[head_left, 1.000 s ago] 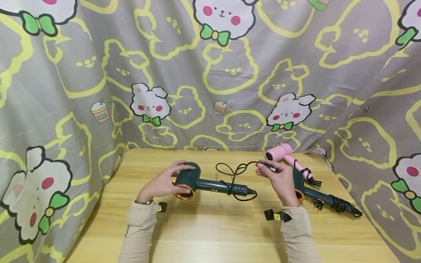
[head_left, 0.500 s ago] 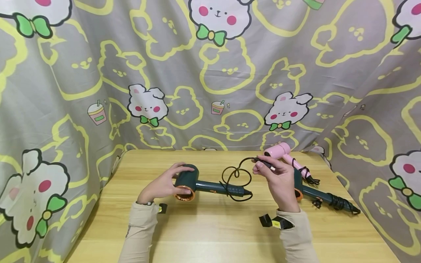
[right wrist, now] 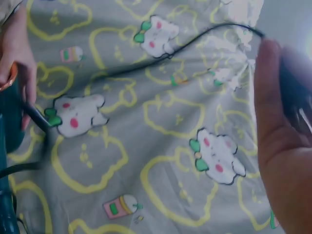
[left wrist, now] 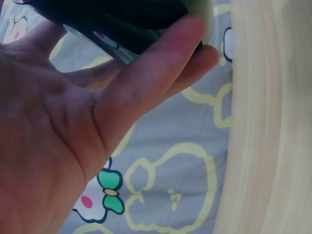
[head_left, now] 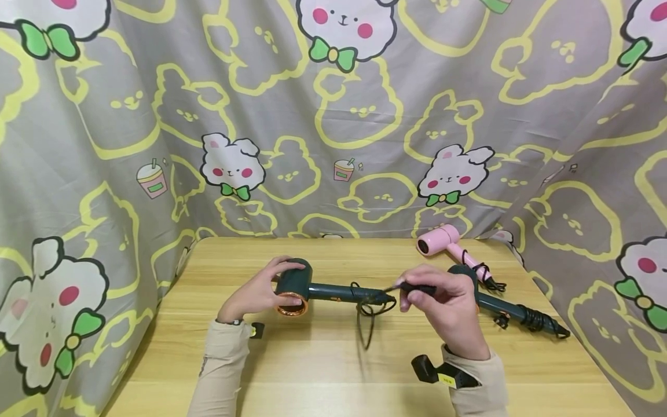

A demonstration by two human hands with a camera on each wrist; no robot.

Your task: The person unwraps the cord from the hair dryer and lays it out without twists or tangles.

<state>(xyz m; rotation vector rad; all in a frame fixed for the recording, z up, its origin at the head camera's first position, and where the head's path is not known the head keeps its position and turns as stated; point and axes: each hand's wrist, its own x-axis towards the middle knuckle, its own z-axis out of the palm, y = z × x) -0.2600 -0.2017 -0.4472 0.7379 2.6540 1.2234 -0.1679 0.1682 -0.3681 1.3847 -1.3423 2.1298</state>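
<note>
A: State of the left grip [head_left: 257,292]?
B: Grasping the dryer [head_left: 333,292]. Thumb on the near, copper-rimmed end, fingers over the far side of the barrel. Left wrist view agrees: thumb laid against a dark barrel.

A: Dryer position?
B: Barrel in the left grip; dark green handle runs out toward the right grip [head_left: 448,310], its tip just short of those fingers as seen from the head. Contact with the bench [head_left: 312,376] beneath: cannot tell.

A: Right grip?
B: Grasping too. Thumb and fingers pinch the black plug [head_left: 419,287], held near the handle tip.

A: Cord [right wrist: 168,57]?
B: Spans between the grips. Looped about the handle, one loose loop hanging on its near side, then on to the plug. Partly blurred.

A: Other items?
B: Second green dryer [head_left: 502,308] to the right of the right grip, which hides part of it. Pink dryer [head_left: 440,240] beyond the right grip, at the far side of the bench. Both have black leads [head_left: 534,321] wound on their handles.

A: Surroundings?
B: Beige sleeves [head_left: 221,370] behind both grips; grey patterned curtain [head_left: 312,202] beyond them.
</note>
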